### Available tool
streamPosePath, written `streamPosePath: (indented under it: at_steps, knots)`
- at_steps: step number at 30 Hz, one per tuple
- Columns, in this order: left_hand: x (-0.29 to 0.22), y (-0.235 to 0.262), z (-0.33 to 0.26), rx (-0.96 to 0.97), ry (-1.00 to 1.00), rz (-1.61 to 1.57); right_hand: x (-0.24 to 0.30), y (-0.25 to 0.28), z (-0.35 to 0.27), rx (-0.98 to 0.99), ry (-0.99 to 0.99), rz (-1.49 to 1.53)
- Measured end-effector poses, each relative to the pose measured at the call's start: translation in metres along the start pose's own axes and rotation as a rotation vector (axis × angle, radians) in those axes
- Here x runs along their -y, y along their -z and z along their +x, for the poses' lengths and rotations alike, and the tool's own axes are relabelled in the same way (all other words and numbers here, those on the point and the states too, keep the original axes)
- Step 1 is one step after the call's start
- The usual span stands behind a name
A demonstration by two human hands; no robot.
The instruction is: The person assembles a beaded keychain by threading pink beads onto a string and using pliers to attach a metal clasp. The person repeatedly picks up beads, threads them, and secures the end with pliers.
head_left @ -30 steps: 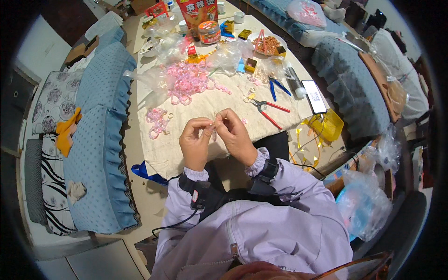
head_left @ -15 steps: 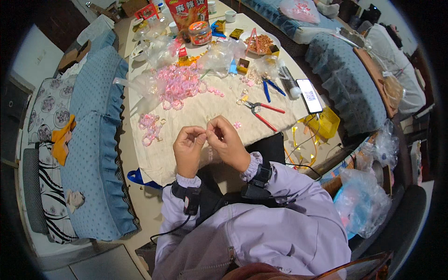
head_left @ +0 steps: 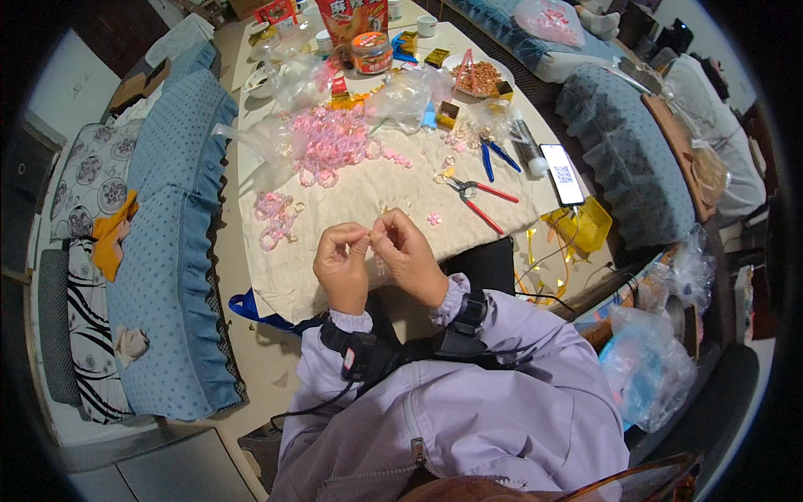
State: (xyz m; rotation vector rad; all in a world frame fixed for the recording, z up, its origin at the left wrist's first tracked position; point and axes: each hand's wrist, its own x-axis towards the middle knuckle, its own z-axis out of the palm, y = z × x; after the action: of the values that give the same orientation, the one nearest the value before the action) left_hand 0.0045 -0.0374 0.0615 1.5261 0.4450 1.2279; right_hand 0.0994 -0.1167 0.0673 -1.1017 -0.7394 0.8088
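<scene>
Over the near edge of the cloth, my left hand [head_left: 341, 266] and my right hand [head_left: 410, 259] meet at the fingertips, both closed in a pinch. Whatever lies between them is too small to make out. Just beyond my fingers are tiny pale beads or rings [head_left: 405, 202] and a small pink bead cluster [head_left: 434, 218]. Red-handled pliers [head_left: 481, 194] rest on the cloth to the right, jaws apart, with blue-handled pliers [head_left: 499, 157] farther back. Pink beaded strands [head_left: 330, 142] form a big heap at the far left, and a smaller pile [head_left: 274, 219] sits nearer.
A beige cloth [head_left: 351, 197] covers the near table. Clear plastic bags [head_left: 406, 100], a lidded jar [head_left: 371, 53] and a plate of nuts [head_left: 493, 77] crowd the back. A lit phone [head_left: 562, 174] lies at the right edge, above a yellow basket [head_left: 592, 226]. Blue-covered seats [head_left: 171, 276] flank the table.
The view has shifted slightly, so the table sits a little farther right in it. My hands stay together in the same pinch, with only slight finger movement.
</scene>
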Motion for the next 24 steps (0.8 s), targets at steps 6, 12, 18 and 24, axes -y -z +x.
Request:
streamPosePath:
  at_steps: [6,12,18,24]
  knots:
    - [-0.006,0.017,0.006,-0.045,0.014,0.022,0.007,0.050,0.001,-0.016,0.218,-0.452]
    - [-0.009,0.022,0.008,-0.063,0.051,0.005,0.016,0.137,0.006,-0.203,0.113,-0.902]
    - [-0.010,0.015,0.008,-0.033,0.081,-0.031,0.000,0.131,0.010,-0.073,0.245,-1.062]
    - [-0.013,0.010,0.008,-0.054,0.141,-0.015,-0.013,0.123,0.017,-0.057,0.276,-1.182]
